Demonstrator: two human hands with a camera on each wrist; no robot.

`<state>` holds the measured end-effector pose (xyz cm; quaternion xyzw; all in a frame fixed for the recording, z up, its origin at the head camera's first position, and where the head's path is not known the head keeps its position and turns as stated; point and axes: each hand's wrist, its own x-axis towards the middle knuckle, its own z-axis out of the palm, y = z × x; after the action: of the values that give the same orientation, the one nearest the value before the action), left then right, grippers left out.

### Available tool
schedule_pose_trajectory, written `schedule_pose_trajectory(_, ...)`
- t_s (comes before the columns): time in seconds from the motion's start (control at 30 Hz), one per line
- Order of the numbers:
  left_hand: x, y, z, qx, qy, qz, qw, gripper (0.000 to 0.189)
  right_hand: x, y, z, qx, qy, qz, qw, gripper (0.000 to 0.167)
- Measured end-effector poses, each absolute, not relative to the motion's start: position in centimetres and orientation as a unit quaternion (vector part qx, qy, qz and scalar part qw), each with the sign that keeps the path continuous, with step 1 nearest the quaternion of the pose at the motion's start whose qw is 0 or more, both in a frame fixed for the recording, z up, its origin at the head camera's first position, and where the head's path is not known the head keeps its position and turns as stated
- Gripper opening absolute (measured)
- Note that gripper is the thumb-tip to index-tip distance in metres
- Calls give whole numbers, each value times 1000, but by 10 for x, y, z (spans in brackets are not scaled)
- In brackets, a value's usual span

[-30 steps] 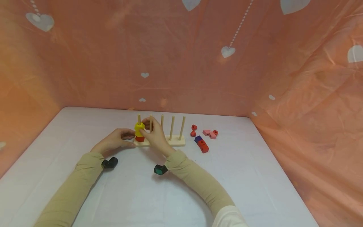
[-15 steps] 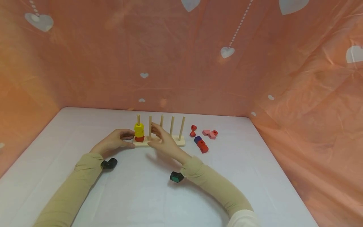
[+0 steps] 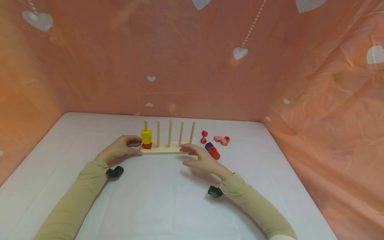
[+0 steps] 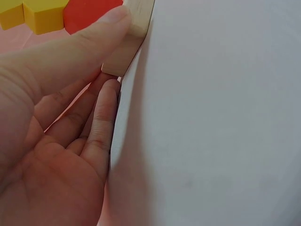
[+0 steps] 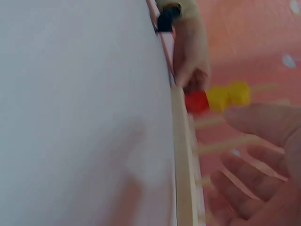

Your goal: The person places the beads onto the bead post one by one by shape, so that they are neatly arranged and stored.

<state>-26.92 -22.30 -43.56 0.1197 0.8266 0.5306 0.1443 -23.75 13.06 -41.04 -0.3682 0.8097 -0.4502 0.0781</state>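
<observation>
— Left hand (image 3: 120, 147) has the near end of the wooden peg base (image 3: 164, 150): thumb along its front corner, fingers bent round the end. Small gap in the palm.

— And the right hand (image 3: 204, 160)?

— Relaxed, thumb well apart from the fingers, holding nothing. It's in front of the base's far end from the left hand. Can't tell if the fingertips touch wood; right wrist view is blurred.

— Stack?

— Just beside the left fingers, on the first peg: red block (image 3: 147, 146) at the bottom, two yellow blocks (image 3: 146, 136) above, peg tip poking out. Four more pegs (image 3: 169, 133) run from there toward the right hand.

— Loose stuff?

— All behind the right hand. Nearest it, a purple block (image 3: 208, 145) and loose red blocks (image 3: 216, 155) in a close line. Farther back, pink blocks (image 3: 224, 142) and small red beads (image 3: 204, 133).

— Surface?

— White tabletop (image 3: 144, 206), stretching well out on the near side of both hands. Soft shadow under the right one.

— Room?

— Orange-pink sheet (image 3: 192, 70) beyond the hands and on both flanks, white hearts (image 3: 240, 53) on it. Creased on the right hand's side.
</observation>
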Motion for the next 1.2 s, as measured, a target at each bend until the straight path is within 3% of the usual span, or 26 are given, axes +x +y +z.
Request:
schedule_pose_trajectory(0.3, -270, -225, -436, 105, 817, 546, 153, 73, -240, 187, -409, -321, 821, -470, 35, 42)
schedule_pose_trajectory(0.53, -271, -226, -439, 106, 820, 541, 152, 73, -244, 211, -412, -268, 869, -416, -13, 39)
schedule_pose_trajectory(1.2, -270, -223, -438, 109, 818, 544, 151, 73, -257, 230, -422, -234, 895, -380, 3, 37)
